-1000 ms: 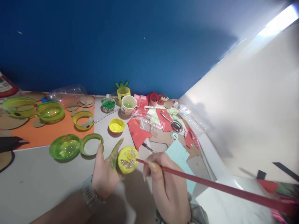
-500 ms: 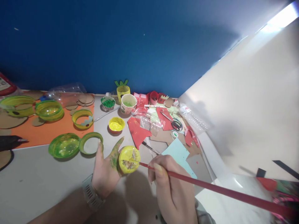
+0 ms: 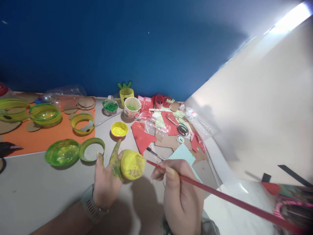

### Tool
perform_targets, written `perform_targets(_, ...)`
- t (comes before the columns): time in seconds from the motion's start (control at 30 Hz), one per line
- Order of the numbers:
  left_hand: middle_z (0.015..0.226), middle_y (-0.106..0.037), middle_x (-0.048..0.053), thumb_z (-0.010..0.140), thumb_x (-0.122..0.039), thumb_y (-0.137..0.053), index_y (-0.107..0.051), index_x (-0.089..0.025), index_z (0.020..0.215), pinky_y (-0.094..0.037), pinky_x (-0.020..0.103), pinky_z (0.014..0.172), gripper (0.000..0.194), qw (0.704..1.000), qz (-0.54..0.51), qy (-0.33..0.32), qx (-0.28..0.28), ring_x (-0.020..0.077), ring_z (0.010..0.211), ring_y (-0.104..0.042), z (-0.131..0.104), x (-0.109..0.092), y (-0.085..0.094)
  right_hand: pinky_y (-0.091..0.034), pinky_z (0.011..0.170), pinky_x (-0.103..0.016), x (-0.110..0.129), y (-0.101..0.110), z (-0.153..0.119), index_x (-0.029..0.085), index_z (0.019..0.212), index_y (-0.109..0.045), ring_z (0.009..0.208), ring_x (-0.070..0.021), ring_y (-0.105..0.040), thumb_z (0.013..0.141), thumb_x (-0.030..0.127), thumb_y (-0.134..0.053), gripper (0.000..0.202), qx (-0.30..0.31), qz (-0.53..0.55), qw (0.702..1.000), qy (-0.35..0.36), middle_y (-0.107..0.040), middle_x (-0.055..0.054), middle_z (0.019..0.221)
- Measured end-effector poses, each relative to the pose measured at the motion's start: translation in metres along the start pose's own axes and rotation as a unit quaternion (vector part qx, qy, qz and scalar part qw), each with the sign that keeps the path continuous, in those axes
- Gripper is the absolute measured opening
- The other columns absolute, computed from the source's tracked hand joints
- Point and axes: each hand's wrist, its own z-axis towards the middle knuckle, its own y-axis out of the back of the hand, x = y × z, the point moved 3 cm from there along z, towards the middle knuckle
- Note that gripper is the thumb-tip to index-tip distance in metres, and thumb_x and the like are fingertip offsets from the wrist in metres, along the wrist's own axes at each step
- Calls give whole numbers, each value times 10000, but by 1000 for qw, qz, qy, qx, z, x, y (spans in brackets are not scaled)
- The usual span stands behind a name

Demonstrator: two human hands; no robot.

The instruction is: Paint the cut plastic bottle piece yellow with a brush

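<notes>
My left hand [image 3: 109, 178], paint-smeared and with a watch on its wrist, holds a round plastic bottle bottom [image 3: 132, 164] coated in yellow paint. Its thumb and a finger stretch away from the piece, while the gripping fingers are hidden behind it. Some clear, unpainted patches show near the lower edge. In a pinch, my right hand [image 3: 179, 192] has a long red-handled paintbrush [image 3: 215, 193], its tip touching the right upper side of the bottle bottom. Just beyond stands a small bowl of yellow paint [image 3: 119, 130].
Behind the paint stand a paper cup [image 3: 132, 107] and a bowl of green paint [image 3: 110, 107]. Green plastic rings and a green bottle bottom [image 3: 62, 152] lie at left by orange paper [image 3: 53, 133]. Scissors [image 3: 179, 127], red scraps [image 3: 143, 137] and a pen [image 3: 155, 153] lie rightward.
The bottle bottom has tilted in my left hand, showing more of its yellow side. The brush tip has moved from its middle to the upper right edge. The view has shifted slightly.
</notes>
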Motion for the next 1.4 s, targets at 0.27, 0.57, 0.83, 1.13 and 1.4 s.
perform_targets(0.27,1377,-575,93,911,-690,-277,-309,-274,1533,-334,530,1127,749,999,2,-47,-7,345,1328,-488,-1,-2,-4,-403,533,-298,-1,-2,-1,244,716,-517,528,-170,-555,1057,338,-362,386,31,-9,999,-42,-557,31,587)
perform_targets(0.57,1347,-617,39,866,-710,-409,-373,-322,1502,-348,449,1135,746,999,-8,-30,-22,309,1376,-433,3,-2,4,-387,519,-327,-12,-5,-2,250,738,-483,529,-188,-544,1050,362,-352,357,77,-39,995,-47,-538,23,586)
perform_targets(0.83,1330,-637,44,854,-731,-421,-300,-326,1536,-350,476,1136,802,998,14,-39,48,328,1365,-455,8,0,14,-410,536,-297,-2,0,5,251,760,-504,544,-152,-560,1061,345,-353,349,4,1,999,-42,-553,39,618)
perform_targets(1.13,1351,-606,6,865,-722,-417,-288,-368,1530,-298,393,1167,764,999,-1,-43,32,276,1373,-443,4,-1,6,-420,554,-304,-4,1,4,239,718,-499,548,-176,-553,1057,370,-356,391,19,-5,997,-68,-537,34,593)
perform_targets(1.4,1374,-590,28,860,-706,-442,-378,-335,1500,-348,437,1140,743,999,-15,-37,-11,304,1364,-448,0,1,-1,-399,506,-346,-6,-6,7,255,693,-458,504,-198,-549,1040,412,-341,398,68,-30,995,-66,-524,16,557)
